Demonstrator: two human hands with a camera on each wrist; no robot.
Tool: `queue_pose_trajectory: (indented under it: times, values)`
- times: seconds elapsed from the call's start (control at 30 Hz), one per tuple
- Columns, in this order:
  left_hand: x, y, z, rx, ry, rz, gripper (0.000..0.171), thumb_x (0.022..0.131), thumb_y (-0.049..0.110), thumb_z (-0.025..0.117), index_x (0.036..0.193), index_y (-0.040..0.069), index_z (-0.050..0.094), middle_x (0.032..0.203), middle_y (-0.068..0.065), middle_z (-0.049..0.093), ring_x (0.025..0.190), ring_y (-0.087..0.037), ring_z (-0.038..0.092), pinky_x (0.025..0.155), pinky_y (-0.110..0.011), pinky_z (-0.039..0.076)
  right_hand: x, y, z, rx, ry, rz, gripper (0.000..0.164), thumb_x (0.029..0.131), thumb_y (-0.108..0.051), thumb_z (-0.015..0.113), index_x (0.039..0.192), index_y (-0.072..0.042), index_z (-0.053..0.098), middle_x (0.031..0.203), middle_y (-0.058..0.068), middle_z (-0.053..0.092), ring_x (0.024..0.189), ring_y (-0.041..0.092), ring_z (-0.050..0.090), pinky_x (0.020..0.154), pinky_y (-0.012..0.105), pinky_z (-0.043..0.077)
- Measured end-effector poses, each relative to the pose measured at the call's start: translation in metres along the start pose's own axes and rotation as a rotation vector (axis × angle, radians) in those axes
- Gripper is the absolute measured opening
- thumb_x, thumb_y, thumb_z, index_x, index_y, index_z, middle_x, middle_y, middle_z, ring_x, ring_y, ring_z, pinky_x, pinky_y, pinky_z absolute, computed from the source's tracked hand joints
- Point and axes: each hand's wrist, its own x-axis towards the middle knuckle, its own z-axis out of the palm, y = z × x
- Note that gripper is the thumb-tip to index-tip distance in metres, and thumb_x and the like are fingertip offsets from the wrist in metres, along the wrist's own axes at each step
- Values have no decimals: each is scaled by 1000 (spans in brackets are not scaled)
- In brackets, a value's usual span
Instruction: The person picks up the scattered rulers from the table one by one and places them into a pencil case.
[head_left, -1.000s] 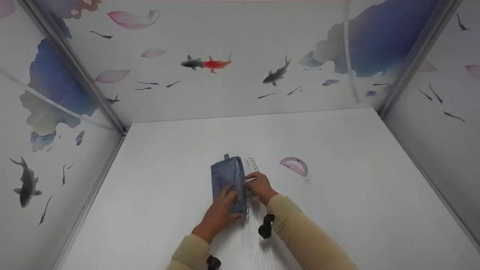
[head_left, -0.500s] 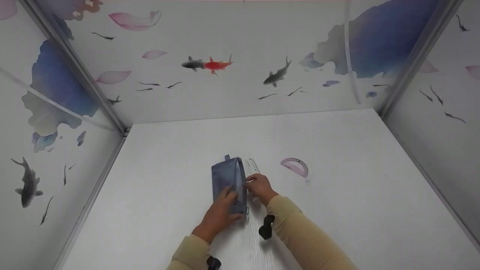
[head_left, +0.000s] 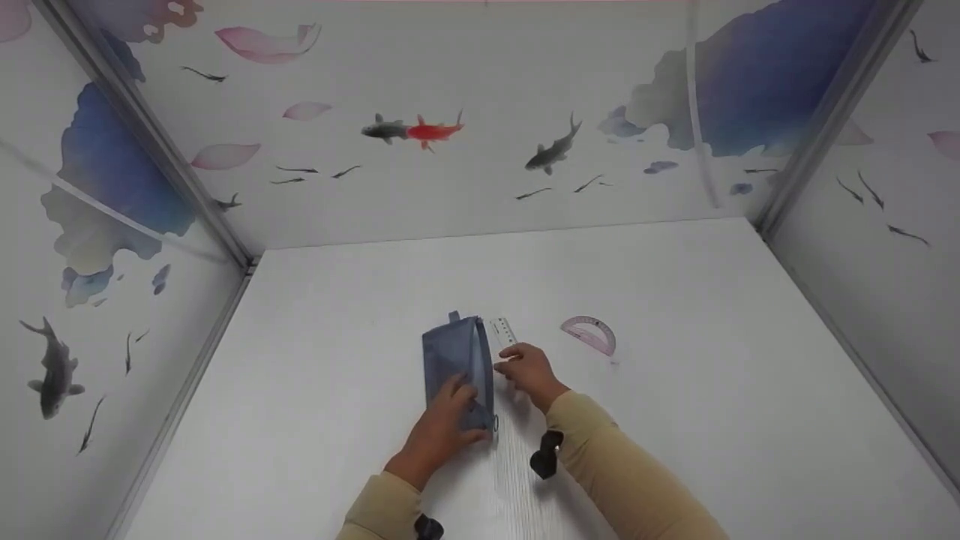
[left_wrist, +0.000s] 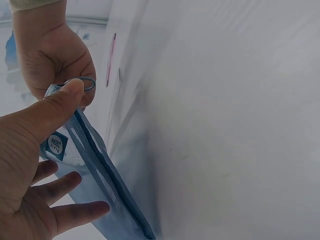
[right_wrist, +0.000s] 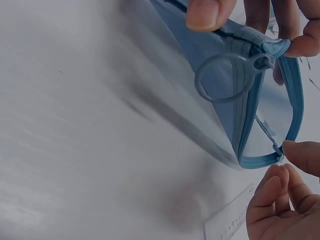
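Note:
A blue zippered mesh pouch (head_left: 446,349) stands on the white table with its zip parted along the right side. My left hand (head_left: 439,427) holds the pouch near its close end, thumb at the zip edge and fingers spread on the mesh side. In the right wrist view, a ring-shaped zipper pull (right_wrist: 197,82) hangs at that end. My right hand (head_left: 531,371) is just right of the opening, thumb and fingers parted around nothing. Partly behind its fingertips lies a clear ruler (head_left: 502,330) with dark markings.
A pink protractor (head_left: 590,334) lies on the table (head_left: 712,360) to the right of the ruler. White panels (head_left: 480,202) printed with fish and petals enclose the table at the back and both sides.
My right hand has let go of the pouch's zip edge and drawn a little to the right. The left hand keeps its place on the pouch.

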Motion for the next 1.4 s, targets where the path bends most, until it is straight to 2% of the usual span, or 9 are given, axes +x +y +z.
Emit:
queue_pose_trajectory:
  times: [0.3, 0.57, 0.87, 1.07, 1.4]
  values:
    - [-1, 1, 1, -13, -7, -14, 54, 75, 23, 83, 119, 11, 53, 145, -23, 37, 123, -40, 50, 94, -50, 49, -5, 2, -16, -37, -8, -110, 28, 84, -6, 68, 109, 5, 62, 80, 5, 57, 69, 14, 52, 57, 24, 44]
    - [-3, 1, 2, -8, -6, -22, 58, 74, 21, 84, 123, 10, 53, 147, -23, 37, 125, -42, 49, 96, -51, 47, -8, 6, -29, -100, 10, -143, 26, 84, -4, 68, 108, 4, 63, 81, 4, 55, 68, 13, 50, 59, 24, 42]
    - [-2, 0, 4, -25, -4, -19, 54, 74, 23, 84, 117, 13, 52, 148, -24, 34, 125, -42, 48, 95, -51, 48, -11, 10, -41, -203, 35, -200, 19, 86, -5, 69, 104, -2, 64, 80, 3, 56, 71, 15, 50, 63, 27, 42]
    - [-1, -1, 4, -11, 2, -23, 56, 74, 24, 84, 119, 13, 53, 147, -25, 36, 125, -42, 49, 96, -51, 48, -13, 10, -47, -243, 31, -222, 23, 86, -6, 69, 107, 0, 63, 80, 2, 55, 72, 15, 49, 64, 28, 42]
    - [-2, -1, 4, 7, 0, -44, 60, 73, 25, 84, 124, 12, 53, 147, -23, 36, 125, -42, 49, 97, -50, 47, -16, 11, -55, -316, 50, -262, 22, 87, -5, 68, 108, -2, 63, 83, 2, 55, 77, 17, 50, 68, 30, 44]
